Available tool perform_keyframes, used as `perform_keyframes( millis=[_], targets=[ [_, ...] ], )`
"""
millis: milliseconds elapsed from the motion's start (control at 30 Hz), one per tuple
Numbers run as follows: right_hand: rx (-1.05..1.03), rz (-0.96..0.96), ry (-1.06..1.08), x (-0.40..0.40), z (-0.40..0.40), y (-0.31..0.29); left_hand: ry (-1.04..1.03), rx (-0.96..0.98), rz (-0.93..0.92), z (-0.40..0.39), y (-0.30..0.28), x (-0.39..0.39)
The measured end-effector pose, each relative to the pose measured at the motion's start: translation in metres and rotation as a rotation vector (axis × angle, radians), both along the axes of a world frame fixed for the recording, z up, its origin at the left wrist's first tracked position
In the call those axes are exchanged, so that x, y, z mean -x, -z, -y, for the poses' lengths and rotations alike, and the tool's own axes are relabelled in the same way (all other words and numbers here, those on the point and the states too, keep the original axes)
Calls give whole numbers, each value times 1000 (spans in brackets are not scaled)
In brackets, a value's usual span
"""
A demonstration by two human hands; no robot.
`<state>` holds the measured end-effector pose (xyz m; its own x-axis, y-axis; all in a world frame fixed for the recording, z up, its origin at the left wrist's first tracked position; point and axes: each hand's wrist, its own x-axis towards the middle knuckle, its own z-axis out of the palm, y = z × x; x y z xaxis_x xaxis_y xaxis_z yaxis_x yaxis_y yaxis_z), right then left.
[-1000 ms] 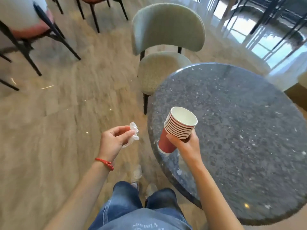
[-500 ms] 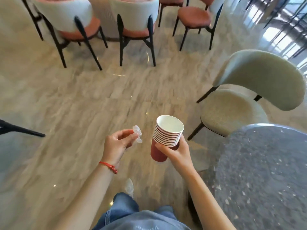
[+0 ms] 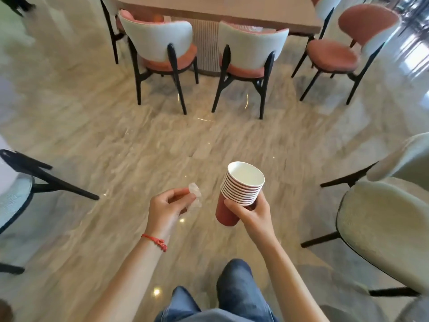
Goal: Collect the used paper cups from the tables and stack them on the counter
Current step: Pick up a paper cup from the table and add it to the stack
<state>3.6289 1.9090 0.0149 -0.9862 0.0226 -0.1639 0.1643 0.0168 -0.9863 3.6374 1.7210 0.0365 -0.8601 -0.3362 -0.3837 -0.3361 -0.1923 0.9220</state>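
Risk: nested cup stack (image 3: 240,192) leans left in the right hand (image 3: 251,211), gripped only around the lower cups, so upper cups could slide off while walking. Stack rises above the curled fingers, red base below. Left hand (image 3: 168,209) pinches a crumpled wrapper (image 3: 195,198), just left of the stack. No counter visible.

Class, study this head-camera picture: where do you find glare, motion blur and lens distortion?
Head view: small glare spots on the glossy floor and bright window reflections at upper right; the floor is streaked with motion blur, while the cup stack in the right hand stays fairly sharp; wide-angle bending leans the edge chairs outward.
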Motion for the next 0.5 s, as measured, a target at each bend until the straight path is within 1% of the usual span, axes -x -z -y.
perform_keyframes(
  millis=[133, 367, 500],
  targets=[
    [-3, 3, -24, 60, 18, 6, -20, 19, -15, 12, 7, 57],
    [4, -7, -120, 198, 44, 9, -92, 49, -38, 42, 11, 170],
    [-18, -33, -220, 272, 68, 34, -161, 79, -26, 67, 38, 228]
  ],
)
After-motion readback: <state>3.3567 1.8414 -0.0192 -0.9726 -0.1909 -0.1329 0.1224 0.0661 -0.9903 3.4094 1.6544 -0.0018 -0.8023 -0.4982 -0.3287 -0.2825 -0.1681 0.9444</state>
